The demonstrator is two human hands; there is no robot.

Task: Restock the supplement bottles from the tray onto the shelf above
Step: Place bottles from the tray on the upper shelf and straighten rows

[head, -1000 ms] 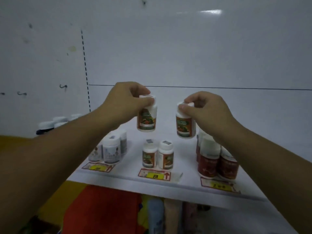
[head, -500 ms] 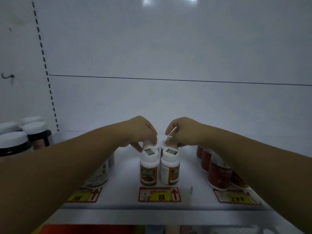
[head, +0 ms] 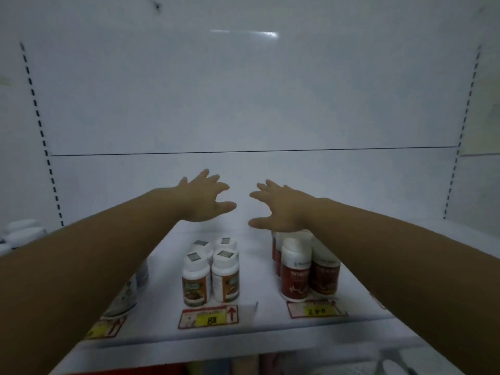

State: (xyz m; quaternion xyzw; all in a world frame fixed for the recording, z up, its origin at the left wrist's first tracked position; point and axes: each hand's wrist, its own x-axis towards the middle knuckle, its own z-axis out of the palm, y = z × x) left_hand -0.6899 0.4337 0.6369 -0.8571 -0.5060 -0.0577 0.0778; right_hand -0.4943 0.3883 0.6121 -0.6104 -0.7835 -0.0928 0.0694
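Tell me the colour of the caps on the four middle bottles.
White caps, each with a small grey sticker on top; the head view shows it best.

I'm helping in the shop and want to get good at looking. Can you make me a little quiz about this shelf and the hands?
1. True or false: the left hand is holding a bottle.
2. How many orange-label bottles stand behind the 88 price tag? A) two B) four C) six
3. Fill in: the red-label bottles stand on the shelf below the person's ____ forearm.

Key:
1. False. It and the right hand are both open with fingers spread, holding nothing.
2. B.
3. Right.
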